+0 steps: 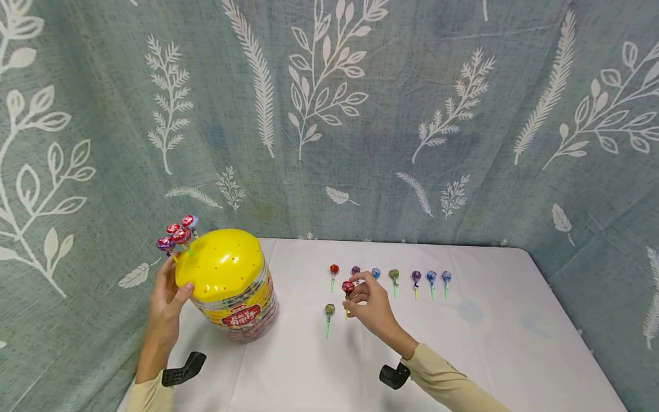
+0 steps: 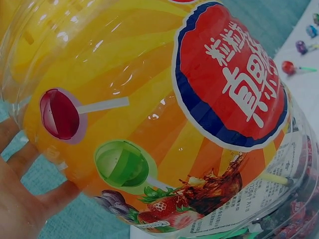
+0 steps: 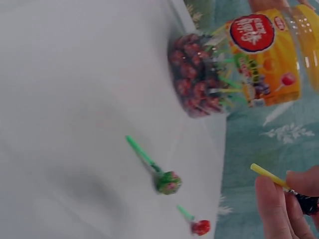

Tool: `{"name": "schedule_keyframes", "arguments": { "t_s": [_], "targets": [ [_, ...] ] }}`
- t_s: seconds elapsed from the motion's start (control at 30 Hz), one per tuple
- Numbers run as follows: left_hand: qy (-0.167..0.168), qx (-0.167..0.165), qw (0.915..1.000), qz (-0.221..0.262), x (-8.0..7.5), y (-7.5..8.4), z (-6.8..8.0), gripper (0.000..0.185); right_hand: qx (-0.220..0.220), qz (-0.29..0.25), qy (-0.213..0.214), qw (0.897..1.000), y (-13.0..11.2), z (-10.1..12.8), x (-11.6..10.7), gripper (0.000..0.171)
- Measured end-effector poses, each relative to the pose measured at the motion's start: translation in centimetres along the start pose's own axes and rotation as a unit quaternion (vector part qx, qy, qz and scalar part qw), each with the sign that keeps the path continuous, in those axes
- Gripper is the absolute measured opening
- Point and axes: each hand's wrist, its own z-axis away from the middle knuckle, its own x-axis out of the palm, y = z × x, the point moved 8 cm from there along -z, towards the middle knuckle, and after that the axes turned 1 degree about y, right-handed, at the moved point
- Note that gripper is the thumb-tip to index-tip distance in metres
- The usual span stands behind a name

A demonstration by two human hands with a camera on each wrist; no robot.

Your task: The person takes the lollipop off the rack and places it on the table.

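Observation:
A big clear lollipop jar (image 1: 246, 317) with a yellow lid (image 1: 223, 266) stands at the left of the table, tilted a little. My left hand (image 1: 167, 300) grips it near the top, thumb on the lid's edge and fingers round the far side. Several lollipops (image 1: 181, 236) stick up from holes at the lid's left edge. Over the table, my right hand (image 1: 376, 309) pinches a red-wrapped lollipop (image 1: 348, 286) by its yellow stick (image 3: 269, 175), head up. A green-wrapped lollipop (image 1: 329, 310) lies just left of that hand. More wrapped lollipops fill the jar's bottom (image 3: 192, 74).
Behind my right hand runs a row of lollipops, from a red one (image 1: 334, 269) past a green one (image 1: 393, 274) to a blue one (image 1: 447, 277). The white tablecloth (image 1: 494, 355) reaches back to a leaf-patterned curtain (image 1: 329, 143).

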Motion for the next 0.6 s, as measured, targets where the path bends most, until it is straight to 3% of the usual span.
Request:
{"name": "schedule_keyframes", "arguments": {
  "t_s": [0.33, 0.6],
  "targets": [
    [0.001, -0.008, 1.0000, -0.001, -0.1, -0.1, 0.0, 0.064, 0.056, 0.024, 0.047, 0.997, 7.4, 0.3, -0.3, 0.045],
    [0.005, -0.004, 1.0000, 0.004, -0.1, 0.0, 0.0, 0.063, 0.085, 0.043, 0.059, 0.994, 10.5, 0.4, 0.0, 0.044]
  ]
}}
